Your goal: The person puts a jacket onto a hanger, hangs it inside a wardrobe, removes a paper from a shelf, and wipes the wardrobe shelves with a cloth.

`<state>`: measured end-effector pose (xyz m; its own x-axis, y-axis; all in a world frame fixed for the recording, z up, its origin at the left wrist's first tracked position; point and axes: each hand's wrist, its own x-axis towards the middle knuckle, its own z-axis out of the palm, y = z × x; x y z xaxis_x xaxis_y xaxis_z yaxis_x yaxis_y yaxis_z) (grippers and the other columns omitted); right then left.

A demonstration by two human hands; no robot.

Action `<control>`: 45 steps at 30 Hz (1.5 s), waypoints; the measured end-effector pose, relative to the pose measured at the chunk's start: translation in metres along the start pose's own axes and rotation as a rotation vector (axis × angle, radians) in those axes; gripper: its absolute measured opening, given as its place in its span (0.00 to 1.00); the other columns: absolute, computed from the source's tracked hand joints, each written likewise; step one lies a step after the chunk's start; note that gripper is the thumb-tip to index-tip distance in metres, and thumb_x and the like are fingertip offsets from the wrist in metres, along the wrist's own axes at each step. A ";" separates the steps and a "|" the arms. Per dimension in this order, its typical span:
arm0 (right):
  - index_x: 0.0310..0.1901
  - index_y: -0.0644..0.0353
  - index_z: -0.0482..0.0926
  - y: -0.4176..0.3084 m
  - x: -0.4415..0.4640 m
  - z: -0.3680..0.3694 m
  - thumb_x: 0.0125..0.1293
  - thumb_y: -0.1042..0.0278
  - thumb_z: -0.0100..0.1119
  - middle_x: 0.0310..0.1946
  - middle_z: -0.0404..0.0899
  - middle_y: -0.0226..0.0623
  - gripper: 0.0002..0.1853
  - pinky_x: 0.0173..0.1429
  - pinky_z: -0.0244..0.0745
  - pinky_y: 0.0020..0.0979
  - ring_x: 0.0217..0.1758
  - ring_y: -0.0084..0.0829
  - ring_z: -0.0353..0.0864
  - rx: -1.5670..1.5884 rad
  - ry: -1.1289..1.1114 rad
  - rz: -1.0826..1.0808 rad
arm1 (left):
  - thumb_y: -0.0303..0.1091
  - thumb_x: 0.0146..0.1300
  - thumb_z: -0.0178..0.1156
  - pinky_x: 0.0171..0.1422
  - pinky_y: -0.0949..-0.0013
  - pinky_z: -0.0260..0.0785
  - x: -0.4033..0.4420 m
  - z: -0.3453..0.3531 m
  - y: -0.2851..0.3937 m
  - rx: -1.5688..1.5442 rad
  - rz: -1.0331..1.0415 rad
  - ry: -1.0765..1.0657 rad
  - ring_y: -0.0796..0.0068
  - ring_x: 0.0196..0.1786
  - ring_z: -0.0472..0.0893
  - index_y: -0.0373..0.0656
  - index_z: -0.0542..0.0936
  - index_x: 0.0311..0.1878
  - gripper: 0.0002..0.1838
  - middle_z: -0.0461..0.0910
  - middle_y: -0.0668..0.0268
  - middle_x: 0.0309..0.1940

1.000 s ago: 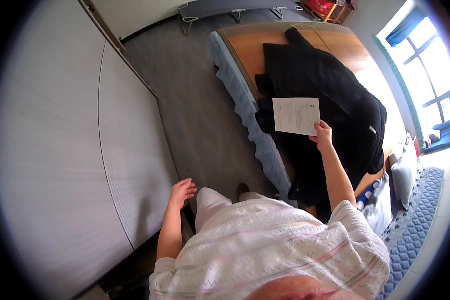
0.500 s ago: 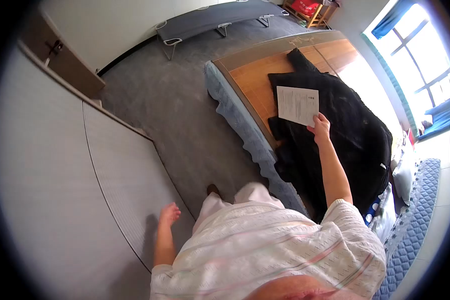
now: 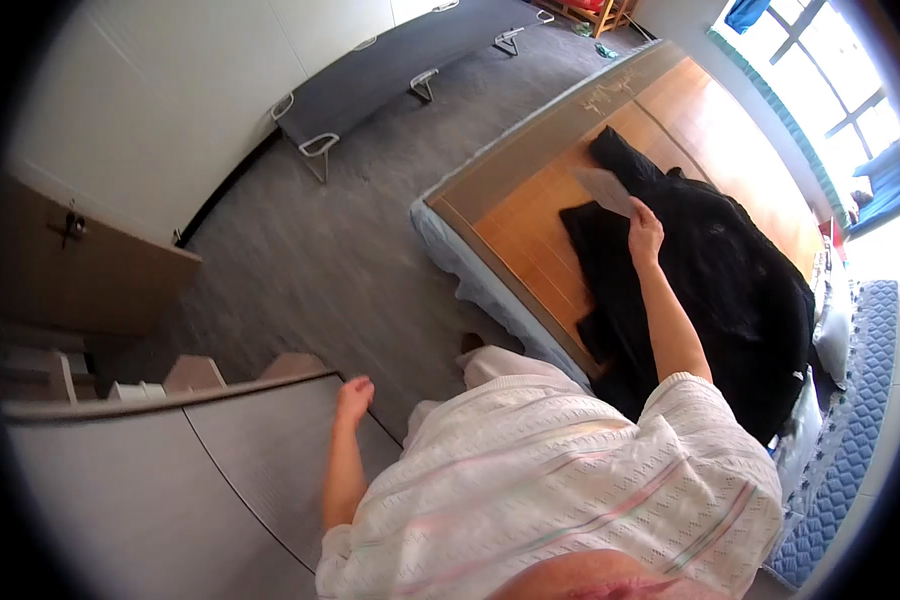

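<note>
My right hand grips a sheet of paper by its near corner. The paper tilts nearly edge-on, and its print cannot be read. Below it, a black coat with a furry-looking surface lies spread over the bed. My left hand hangs at my side near the top edge of a grey cabinet. Its fingers are loosely bent, with nothing visible in them.
A grey folding cot stands along the far wall. To the left is a brown door. Pillows and a blue quilted mat lie at the right. Grey floor runs between cabinet and bed.
My view has turned left, bringing more of the door and the cabinet's top edge into sight. The paper has tipped from facing me to nearly edge-on, still in my right hand.
</note>
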<state>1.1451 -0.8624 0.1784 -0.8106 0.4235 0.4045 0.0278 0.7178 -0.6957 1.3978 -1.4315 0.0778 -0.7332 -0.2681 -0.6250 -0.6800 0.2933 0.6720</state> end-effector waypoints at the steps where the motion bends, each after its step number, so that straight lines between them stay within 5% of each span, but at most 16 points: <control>1: 0.44 0.50 0.81 0.008 0.006 0.021 0.60 0.70 0.53 0.43 0.79 0.38 0.11 0.49 0.72 0.33 0.45 0.37 0.78 -0.023 -0.011 -0.080 | 0.33 0.55 0.58 0.33 0.73 0.70 0.011 -0.010 -0.002 0.042 -0.072 0.021 0.78 0.29 0.77 0.36 0.77 0.50 0.19 0.81 0.63 0.33; 3: 0.39 0.49 0.81 0.020 0.001 0.049 0.60 0.69 0.52 0.44 0.78 0.38 0.09 0.49 0.72 0.37 0.48 0.41 0.75 -0.203 -0.047 -0.173 | 0.33 0.54 0.59 0.32 0.71 0.70 0.029 -0.027 -0.031 0.053 -0.175 0.023 0.76 0.27 0.77 0.36 0.78 0.48 0.18 0.81 0.63 0.33; 6: 0.40 0.43 0.81 0.013 -0.013 0.080 0.53 0.71 0.51 0.41 0.77 0.35 0.15 0.49 0.68 0.52 0.52 0.41 0.73 -0.499 -0.598 0.150 | 0.33 0.53 0.59 0.28 0.68 0.70 0.044 -0.054 -0.052 -0.040 -0.427 0.016 0.72 0.25 0.77 0.36 0.79 0.44 0.15 0.79 0.63 0.30; 7: 0.41 0.42 0.82 0.016 -0.019 0.095 0.52 0.73 0.50 0.43 0.77 0.34 0.17 0.52 0.67 0.52 0.54 0.40 0.72 -0.508 -0.623 0.231 | 0.32 0.54 0.59 0.27 0.67 0.70 0.043 -0.062 -0.035 0.016 -0.474 0.019 0.71 0.24 0.77 0.37 0.79 0.43 0.14 0.79 0.63 0.29; 10: 0.45 0.45 0.81 0.034 -0.018 0.140 0.51 0.73 0.51 0.48 0.78 0.37 0.19 0.57 0.68 0.38 0.55 0.38 0.74 -0.375 -0.723 0.578 | 0.32 0.54 0.58 0.24 0.67 0.68 0.074 -0.088 -0.035 0.111 -0.614 0.002 0.69 0.23 0.76 0.38 0.78 0.42 0.13 0.78 0.63 0.28; 14: 0.41 0.53 0.83 0.047 0.005 0.203 0.50 0.74 0.50 0.39 0.82 0.42 0.17 0.51 0.72 0.30 0.45 0.36 0.80 -0.446 -0.607 0.588 | 0.33 0.55 0.58 0.23 0.67 0.68 0.175 -0.144 -0.008 0.180 -0.638 -0.075 0.69 0.23 0.77 0.38 0.78 0.43 0.13 0.78 0.63 0.28; 17: 0.41 0.54 0.83 0.037 0.039 0.242 0.50 0.75 0.51 0.39 0.82 0.42 0.16 0.51 0.72 0.31 0.46 0.36 0.80 -0.429 -0.566 0.656 | 0.33 0.55 0.58 0.22 0.68 0.68 0.276 -0.202 0.099 0.364 -0.508 -0.169 0.70 0.22 0.77 0.38 0.78 0.43 0.13 0.78 0.64 0.26; 20: 0.40 0.56 0.83 0.049 0.057 0.281 0.52 0.75 0.51 0.34 0.83 0.40 0.15 0.44 0.74 0.31 0.38 0.32 0.81 -0.436 -0.508 0.818 | 0.31 0.55 0.56 0.19 0.70 0.63 0.385 -0.253 0.186 0.329 -0.336 0.014 0.77 0.17 0.72 0.41 0.80 0.35 0.07 0.75 0.68 0.17; 22: 0.39 0.57 0.83 0.029 0.060 0.292 0.52 0.74 0.52 0.32 0.83 0.40 0.14 0.41 0.74 0.31 0.34 0.31 0.80 -0.360 -0.508 0.878 | 0.28 0.55 0.53 0.15 0.74 0.59 0.451 -0.278 0.269 0.348 -0.196 0.043 0.78 0.17 0.72 0.41 0.79 0.36 0.07 0.75 0.68 0.21; 24: 0.39 0.57 0.83 0.036 0.045 0.299 0.52 0.73 0.53 0.31 0.83 0.40 0.13 0.40 0.74 0.31 0.33 0.31 0.81 -0.329 -0.568 0.747 | 0.30 0.54 0.56 0.24 0.70 0.66 0.524 -0.288 0.332 0.380 -0.071 0.081 0.79 0.20 0.74 0.39 0.79 0.35 0.07 0.76 0.69 0.21; 26: 0.39 0.59 0.83 0.022 0.040 0.297 0.53 0.73 0.54 0.30 0.83 0.39 0.13 0.40 0.74 0.29 0.34 0.30 0.80 -0.413 -0.646 0.748 | 0.32 0.51 0.58 0.34 0.69 0.71 0.586 -0.272 0.401 0.463 -0.015 0.087 0.72 0.28 0.79 0.39 0.80 0.43 0.15 0.82 0.63 0.29; 27: 0.39 0.59 0.83 0.019 0.039 0.297 0.53 0.72 0.54 0.29 0.82 0.38 0.13 0.39 0.74 0.29 0.33 0.30 0.80 -0.419 -0.637 0.773 | 0.36 0.51 0.57 0.45 0.67 0.71 0.664 -0.271 0.382 0.579 0.129 0.049 0.66 0.39 0.81 0.39 0.80 0.44 0.17 0.82 0.59 0.36; 29: 0.40 0.59 0.83 0.021 0.033 0.295 0.53 0.72 0.54 0.27 0.82 0.36 0.12 0.35 0.74 0.29 0.30 0.28 0.79 -0.421 -0.637 0.885 | 0.39 0.50 0.57 0.52 0.66 0.68 0.681 -0.219 0.470 0.613 0.216 -0.025 0.62 0.47 0.79 0.40 0.80 0.45 0.19 0.81 0.56 0.41; 35: 0.40 0.57 0.82 -0.007 0.150 0.323 0.53 0.73 0.52 0.19 0.75 0.29 0.13 0.20 0.64 0.26 0.21 0.21 0.72 -0.306 -0.592 1.307 | 0.38 0.51 0.58 0.52 0.65 0.70 0.732 -0.062 0.625 0.776 0.423 -0.309 0.64 0.45 0.80 0.41 0.80 0.46 0.19 0.81 0.57 0.40; 40: 0.41 0.61 0.81 0.055 0.295 0.353 0.53 0.72 0.53 0.23 0.78 0.30 0.14 0.22 0.66 0.25 0.22 0.22 0.73 -0.103 -0.489 0.920 | 0.38 0.50 0.60 0.56 0.65 0.68 0.791 0.009 0.681 0.875 0.187 -0.458 0.64 0.49 0.78 0.43 0.80 0.46 0.19 0.80 0.58 0.43; 45: 0.44 0.62 0.80 0.051 0.483 0.377 0.55 0.71 0.53 0.30 0.80 0.33 0.14 0.35 0.71 0.26 0.31 0.23 0.76 -0.072 -0.408 0.935 | 0.37 0.51 0.60 0.46 0.67 0.72 0.842 0.057 0.761 0.899 0.167 -0.402 0.67 0.40 0.81 0.42 0.80 0.47 0.19 0.82 0.60 0.38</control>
<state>0.5345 -0.8297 0.1140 -0.5837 0.6201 -0.5242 0.7754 0.2341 -0.5865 0.2627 -1.3818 0.0403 -0.6505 0.1220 -0.7496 -0.1909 0.9291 0.3168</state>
